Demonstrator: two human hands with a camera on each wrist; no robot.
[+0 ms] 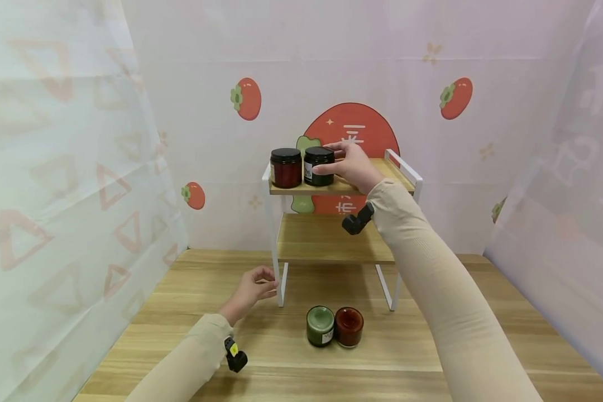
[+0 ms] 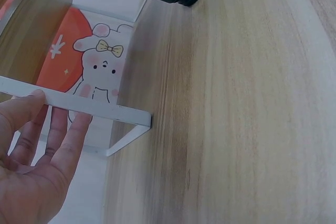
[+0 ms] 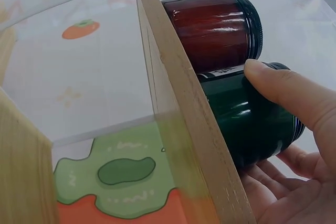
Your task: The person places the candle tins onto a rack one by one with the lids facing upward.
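Note:
At the top board of a two-tier shelf (image 1: 331,190), my right hand (image 1: 354,166) grips a dark green glass jar (image 3: 252,114) with a black lid, thumb on one side and fingers round the other. The jar stands upright on the board. Close beside it, to the left, is a dark red jar (image 1: 286,172) with a black lid. Lower down, my left hand (image 1: 253,289) holds the shelf's white left leg (image 2: 100,107) between thumb and fingertips. On the table in front of the shelf, a green jar (image 1: 320,329) and a red jar (image 1: 349,329) stand upside down, side by side.
The wooden table (image 1: 382,374) bears the shelf. White metal side frames rise past the top board, with a raised rail (image 1: 404,167) on the right. The lower board (image 1: 321,237) lies under the jars. Printed cloth walls (image 1: 206,84) enclose the back and both sides.

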